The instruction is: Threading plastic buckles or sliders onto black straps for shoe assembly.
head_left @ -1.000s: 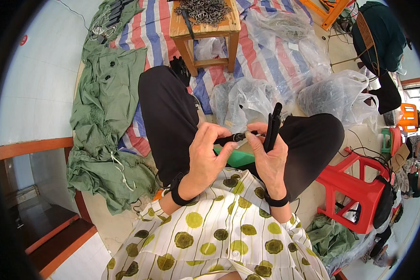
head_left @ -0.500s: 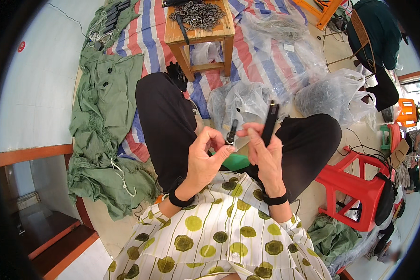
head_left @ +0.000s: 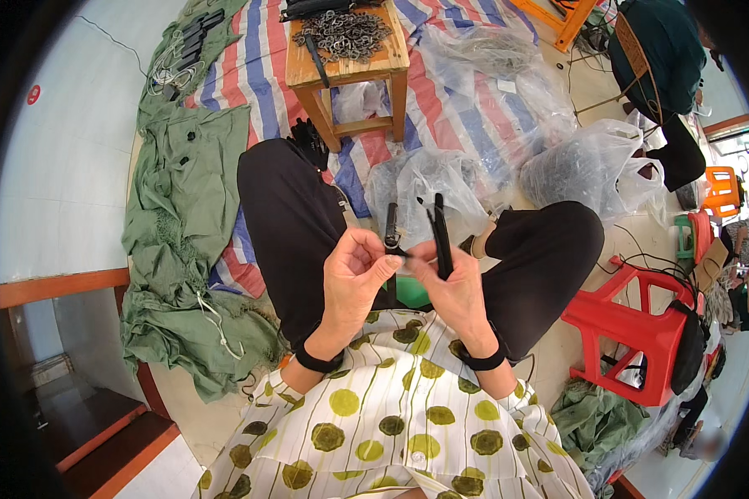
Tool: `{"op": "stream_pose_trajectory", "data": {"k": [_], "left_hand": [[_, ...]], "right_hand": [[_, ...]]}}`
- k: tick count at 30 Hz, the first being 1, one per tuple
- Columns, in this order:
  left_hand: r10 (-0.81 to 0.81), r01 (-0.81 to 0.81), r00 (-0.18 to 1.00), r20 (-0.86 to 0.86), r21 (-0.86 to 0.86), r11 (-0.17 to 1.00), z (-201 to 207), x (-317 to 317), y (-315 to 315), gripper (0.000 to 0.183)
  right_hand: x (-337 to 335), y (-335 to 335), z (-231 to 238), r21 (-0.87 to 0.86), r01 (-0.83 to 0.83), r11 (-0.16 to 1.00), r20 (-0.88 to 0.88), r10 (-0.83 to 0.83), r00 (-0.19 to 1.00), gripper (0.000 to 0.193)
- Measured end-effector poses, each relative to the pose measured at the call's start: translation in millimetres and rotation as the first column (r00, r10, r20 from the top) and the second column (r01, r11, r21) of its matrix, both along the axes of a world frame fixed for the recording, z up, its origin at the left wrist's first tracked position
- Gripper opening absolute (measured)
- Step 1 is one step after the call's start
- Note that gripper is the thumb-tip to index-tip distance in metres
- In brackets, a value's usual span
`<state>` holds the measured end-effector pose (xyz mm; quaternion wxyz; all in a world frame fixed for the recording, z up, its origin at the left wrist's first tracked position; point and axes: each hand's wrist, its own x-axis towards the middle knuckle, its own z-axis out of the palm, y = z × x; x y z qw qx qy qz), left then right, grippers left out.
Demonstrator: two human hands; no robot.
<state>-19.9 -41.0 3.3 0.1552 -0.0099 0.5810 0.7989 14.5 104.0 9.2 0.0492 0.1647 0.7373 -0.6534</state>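
Black plastic pieces sit in both hands, held up over the lap of the seated person, between the 2 knees in black trousers. Going from the big things down: a striped tarp [head_left: 466, 108] in red, blue and white covers the floor ahead, and a heap of green cloth [head_left: 183, 249] runs along its left edge against the pale wall. Clear plastic bags [head_left: 587, 162] bulge on the tarp's right side, another one [head_left: 416, 179] lying just beyond the hands. A small wooden table [head_left: 349, 62] stands at the far edge of the tarp; a pile of dark metal rings [head_left: 341, 32] fills its top, with a black strap [head_left: 316, 62] lying toward its front left corner. A red plastic stool [head_left: 632, 328] stands by the right knee, well apart from the table. A green object [head_left: 409, 291] shows below the hands, partly hidden.

The left hand [head_left: 354, 279] has its grip pressed together, thumb and fingertips pinching the lower end of a short black piece [head_left: 391, 224] that stands nearly upright. The right hand [head_left: 453, 287] is closed round a long black clip [head_left: 441, 237], whose 2 thin prongs rise above the fingers, just beside the short piece. Whether the 2 pieces touch, I cannot tell. Each wrist wears a black band.
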Motion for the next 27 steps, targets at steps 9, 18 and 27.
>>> {"op": "stream_pose_trajectory", "data": {"k": [9,18,27], "left_hand": [[-0.366,0.350,0.894,0.258,0.106,0.931,-7,1,-3,0.024],[-0.277,0.278,0.961,0.025,-0.077,0.958,-4,3,3,0.018],[-0.448,0.450,0.893,0.049,-0.152,0.880,4,11,8,0.031]], "right_hand": [[-7,13,5,-0.205,0.121,0.971,-0.071,-0.138,0.988,0.015],[-1,11,2,-0.478,0.125,0.869,0.105,-0.085,0.991,0.031],[-9,18,-9,-0.299,0.228,0.926,0.003,-0.239,0.971,0.021]]}}
